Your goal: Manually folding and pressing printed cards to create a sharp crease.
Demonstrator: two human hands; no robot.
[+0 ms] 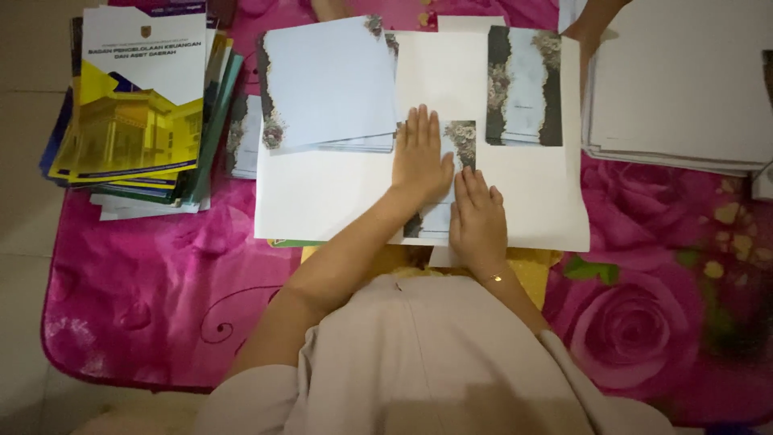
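Note:
My left hand (420,157) lies flat, fingers together, on a small pale blue card (459,138) with dark floral edges. Beside it my right hand (477,219) presses flat on the lower part of the same card. The card rests on a large white sheet (322,193) spread over a pink rose-patterned mat (644,282). A stack of pale blue cards (326,80) sits just left of my left hand. A folded card (523,87) with dark floral borders lies upright on the sheet, above and right of my hands.
A pile of booklets (137,105) with yellow and white covers stands at the far left. A stack of white sheets (684,80) lies at the top right, with another person's hand (592,24) at its edge. Bare floor (24,242) borders the mat on the left.

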